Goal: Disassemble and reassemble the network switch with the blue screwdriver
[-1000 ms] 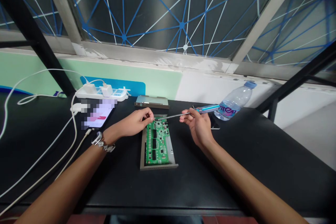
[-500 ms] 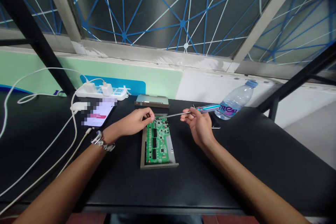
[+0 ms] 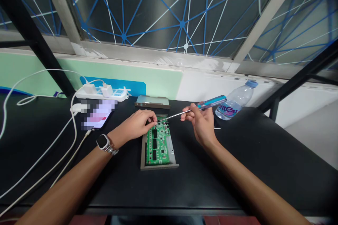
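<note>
Hands both forward: my right hand (image 3: 202,124) pinches a blue-handled steel screwdriver (image 3: 211,102) toward my curled left hand (image 3: 136,124), steadying the tip over the green circuit board (image 3: 158,144) in its grey metal tray (image 3: 158,166) on the black surface (image 3: 224,182).

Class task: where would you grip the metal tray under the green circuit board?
Probably grip the grey metal tray by its near lip, coming from the person's side: that raised edge stands clear of the green circuit board, while the far end is crowded by the left hand and the blue-handled screwdriver.
</note>
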`<state>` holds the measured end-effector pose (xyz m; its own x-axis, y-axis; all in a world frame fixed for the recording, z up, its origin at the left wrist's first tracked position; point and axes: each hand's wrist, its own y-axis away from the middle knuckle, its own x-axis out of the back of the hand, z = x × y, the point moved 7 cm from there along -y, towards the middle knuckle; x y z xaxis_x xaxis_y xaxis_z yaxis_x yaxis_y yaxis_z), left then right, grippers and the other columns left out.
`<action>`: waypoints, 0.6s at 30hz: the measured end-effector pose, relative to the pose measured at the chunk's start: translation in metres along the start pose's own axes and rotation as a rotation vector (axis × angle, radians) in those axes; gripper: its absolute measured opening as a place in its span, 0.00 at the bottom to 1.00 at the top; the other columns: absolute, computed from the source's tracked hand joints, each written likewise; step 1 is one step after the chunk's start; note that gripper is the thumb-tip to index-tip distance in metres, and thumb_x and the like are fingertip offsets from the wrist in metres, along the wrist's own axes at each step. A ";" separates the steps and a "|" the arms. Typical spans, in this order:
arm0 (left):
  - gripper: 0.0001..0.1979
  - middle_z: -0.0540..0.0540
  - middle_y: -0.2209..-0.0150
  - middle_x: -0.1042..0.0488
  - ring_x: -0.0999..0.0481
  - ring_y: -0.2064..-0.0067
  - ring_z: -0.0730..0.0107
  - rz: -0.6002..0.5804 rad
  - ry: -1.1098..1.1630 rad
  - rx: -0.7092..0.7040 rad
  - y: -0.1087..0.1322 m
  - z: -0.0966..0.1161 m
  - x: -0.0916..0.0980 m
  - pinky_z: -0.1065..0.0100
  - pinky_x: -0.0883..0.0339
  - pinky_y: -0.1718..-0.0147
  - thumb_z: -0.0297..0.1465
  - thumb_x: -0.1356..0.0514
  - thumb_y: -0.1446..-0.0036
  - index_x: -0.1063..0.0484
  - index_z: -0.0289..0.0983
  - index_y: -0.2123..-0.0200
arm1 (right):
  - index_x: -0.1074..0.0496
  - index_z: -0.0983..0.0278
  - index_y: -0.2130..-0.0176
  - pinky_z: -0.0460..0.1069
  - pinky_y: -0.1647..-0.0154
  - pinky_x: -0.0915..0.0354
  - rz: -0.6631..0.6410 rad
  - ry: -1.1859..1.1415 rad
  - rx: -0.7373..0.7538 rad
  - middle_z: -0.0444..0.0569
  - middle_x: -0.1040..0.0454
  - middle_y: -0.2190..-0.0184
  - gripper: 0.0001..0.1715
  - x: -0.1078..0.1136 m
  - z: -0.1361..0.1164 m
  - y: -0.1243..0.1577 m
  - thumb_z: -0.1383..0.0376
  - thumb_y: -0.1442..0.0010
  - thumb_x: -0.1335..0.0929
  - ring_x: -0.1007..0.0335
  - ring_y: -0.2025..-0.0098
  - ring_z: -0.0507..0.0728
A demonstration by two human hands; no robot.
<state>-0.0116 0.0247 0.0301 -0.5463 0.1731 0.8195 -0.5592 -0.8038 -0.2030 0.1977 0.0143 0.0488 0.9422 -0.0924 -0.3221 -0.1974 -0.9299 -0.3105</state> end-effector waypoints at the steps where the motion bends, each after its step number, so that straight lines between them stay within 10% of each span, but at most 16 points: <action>1: 0.07 0.45 0.63 0.23 0.25 0.63 0.66 0.013 -0.036 -0.007 0.000 0.000 -0.001 0.64 0.36 0.59 0.32 0.44 0.39 0.27 0.37 0.63 | 0.45 0.56 0.62 0.49 0.76 0.28 -0.017 0.025 0.017 0.39 0.23 0.74 0.19 -0.002 -0.004 -0.001 0.62 0.41 0.29 0.26 0.77 0.53; 18: 0.11 0.44 0.67 0.22 0.24 0.66 0.64 0.000 0.065 -0.066 -0.042 0.013 -0.004 0.65 0.33 0.64 0.35 0.42 0.37 0.24 0.35 0.65 | 0.35 0.59 0.61 0.49 0.78 0.39 -0.467 0.545 0.303 0.40 0.30 0.81 0.09 -0.098 -0.044 -0.048 0.58 0.36 0.32 0.33 0.81 0.52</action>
<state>0.0220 0.0509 0.0423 -0.5846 0.2116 0.7832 -0.5977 -0.7651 -0.2394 0.1271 0.0528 0.1342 0.9305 0.0499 0.3628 0.2611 -0.7850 -0.5617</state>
